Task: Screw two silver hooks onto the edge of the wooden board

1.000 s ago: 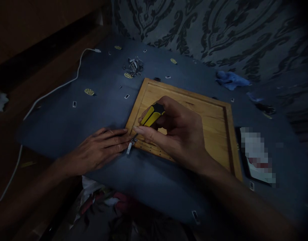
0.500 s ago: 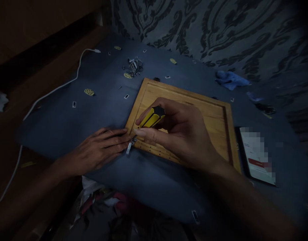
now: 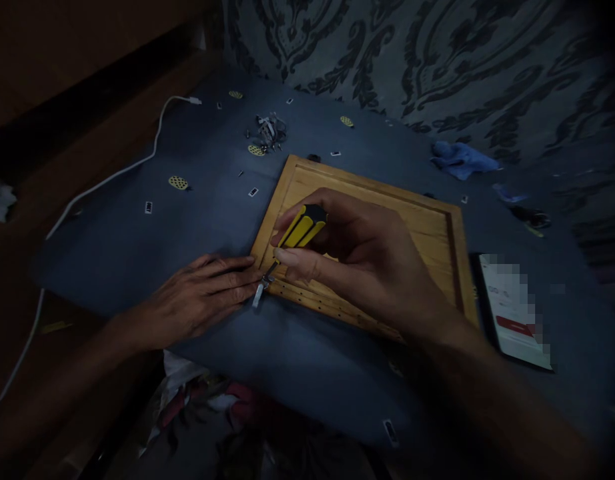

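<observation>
My right hand (image 3: 357, 247) grips a yellow-and-black screwdriver (image 3: 301, 227) by its handle, which leans with its shaft pointing down and left. The tip meets a small metal hinge (image 3: 261, 288) at the near left corner of a framed wooden panel (image 3: 382, 190). Part of the hinge juts out past the panel's near edge. My left hand (image 3: 202, 293) lies flat with its fingers stretched out, their tips at that same corner, touching the panel and beside the hinge. A row of small dark holes runs along the panel's near edge. My right hand covers part of the panel.
Behind the panel lies a pile of metal hardware and screws (image 3: 270, 132), with a loose screw (image 3: 241, 173) nearer. A lit phone (image 3: 515, 320) rests at the right, a blue cloth (image 3: 462, 160) farther back. A white cable (image 3: 112, 175) curves along the left of the patterned dark cloth surface.
The thumb and fingers of my right hand have shifted on the screwdriver handle, which stands slightly turned; more of its shaft shows. My left hand and the panel have stayed in place.
</observation>
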`<state>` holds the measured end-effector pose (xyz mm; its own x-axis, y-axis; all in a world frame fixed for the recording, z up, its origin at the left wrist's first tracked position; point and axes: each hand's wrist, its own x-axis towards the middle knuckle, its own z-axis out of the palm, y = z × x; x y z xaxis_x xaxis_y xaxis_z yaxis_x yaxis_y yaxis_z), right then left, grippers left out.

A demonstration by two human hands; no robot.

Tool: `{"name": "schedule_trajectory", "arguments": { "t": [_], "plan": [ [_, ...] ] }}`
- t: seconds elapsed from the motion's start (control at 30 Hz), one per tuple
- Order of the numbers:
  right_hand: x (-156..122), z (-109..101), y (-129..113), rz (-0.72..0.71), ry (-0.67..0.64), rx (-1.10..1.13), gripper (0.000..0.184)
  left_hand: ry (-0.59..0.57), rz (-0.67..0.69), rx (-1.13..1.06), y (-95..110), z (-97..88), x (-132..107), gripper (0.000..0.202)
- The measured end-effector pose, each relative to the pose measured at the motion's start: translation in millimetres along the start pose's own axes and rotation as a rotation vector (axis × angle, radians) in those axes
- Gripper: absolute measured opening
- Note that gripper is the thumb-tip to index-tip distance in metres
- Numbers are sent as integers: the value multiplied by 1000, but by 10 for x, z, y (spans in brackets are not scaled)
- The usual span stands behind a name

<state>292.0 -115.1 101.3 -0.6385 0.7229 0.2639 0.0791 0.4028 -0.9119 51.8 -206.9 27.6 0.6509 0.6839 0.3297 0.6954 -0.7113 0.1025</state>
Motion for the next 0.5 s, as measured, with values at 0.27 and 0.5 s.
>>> {"name": "schedule_trajectory", "arguments": {
  "t": [0.27,0.5],
  "plan": [
    [-11,74,43,-73,58,-64,24,1,16,-13,-19,14,-12,34],
    [12,-11,20,-41,-68,-67,17,-10,-4,-15,6,-26,-2,33]
  ]
}}
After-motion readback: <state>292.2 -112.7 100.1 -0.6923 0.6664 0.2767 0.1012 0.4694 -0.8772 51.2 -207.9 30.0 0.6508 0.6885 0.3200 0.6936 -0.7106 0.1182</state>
